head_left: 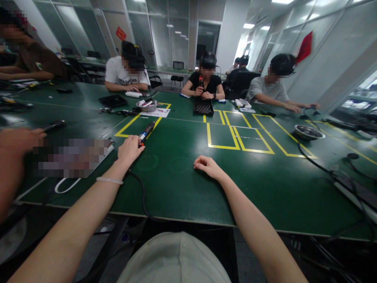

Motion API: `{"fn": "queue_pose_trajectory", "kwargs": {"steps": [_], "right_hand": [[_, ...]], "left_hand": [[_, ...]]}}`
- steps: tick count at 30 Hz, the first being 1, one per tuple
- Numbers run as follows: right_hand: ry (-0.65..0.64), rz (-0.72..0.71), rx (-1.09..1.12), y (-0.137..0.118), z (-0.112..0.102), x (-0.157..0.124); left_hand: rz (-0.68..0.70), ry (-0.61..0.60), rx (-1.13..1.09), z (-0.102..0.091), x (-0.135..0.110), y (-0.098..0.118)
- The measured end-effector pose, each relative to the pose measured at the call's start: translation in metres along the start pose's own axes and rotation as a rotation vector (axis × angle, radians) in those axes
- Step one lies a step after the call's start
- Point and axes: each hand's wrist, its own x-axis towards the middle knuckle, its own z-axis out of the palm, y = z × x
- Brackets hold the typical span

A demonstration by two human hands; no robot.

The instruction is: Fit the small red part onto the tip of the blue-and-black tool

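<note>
My left hand (130,150) is closed around the rear end of a black electric screwdriver (147,131) that lies on the green table (188,184), its tip pointing away from me. The tool's black cable (143,198) trails back over the near table edge. A pale bracelet (109,180) sits on my left wrist. My right hand (207,164) rests on the bare mat to the right, fingers loosely curled, holding nothing.
Yellow tape rectangles (235,135) mark the table's middle. A black tray (203,106) lies before a person opposite, a metal bowl (308,132) at right with black cables (324,167). Another person's arm (13,157) reaches in at left. Several people sit around the table.
</note>
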Motion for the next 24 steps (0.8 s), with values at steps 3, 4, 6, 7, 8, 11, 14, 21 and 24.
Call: {"fn": "queue_pose_trajectory", "kwargs": {"steps": [3,4,6,7,8,11,14,21,24], "right_hand": [[0.001,0.002,0.005,0.0,0.0,0.0],[0.0,0.003,0.008,0.0,0.0,0.0],[-0.002,0.006,0.016,0.0,0.0,0.0],[-0.002,0.005,0.018,0.0,0.0,0.0],[0.0,0.004,0.019,0.0,0.0,0.0],[0.003,0.0,0.02,0.0,0.001,0.0],[0.004,-0.004,0.032,0.001,0.001,0.001],[0.016,-0.004,0.066,0.001,0.0,0.002],[0.03,-0.013,0.105,-0.001,0.001,0.001]], "left_hand": [[-0.001,0.004,0.002,0.001,0.0,-0.001],[0.001,0.008,0.003,0.002,0.0,-0.001],[0.01,0.021,0.0,0.003,0.0,-0.002],[0.013,0.031,-0.004,0.002,0.0,-0.002],[0.017,0.044,-0.01,0.002,-0.001,-0.002],[0.068,0.099,-0.051,-0.002,-0.003,0.005],[0.174,0.108,-0.137,-0.01,-0.01,0.027],[0.519,-0.106,-0.375,-0.031,-0.046,0.118],[0.635,-0.101,-0.391,-0.034,-0.059,0.145]]}}
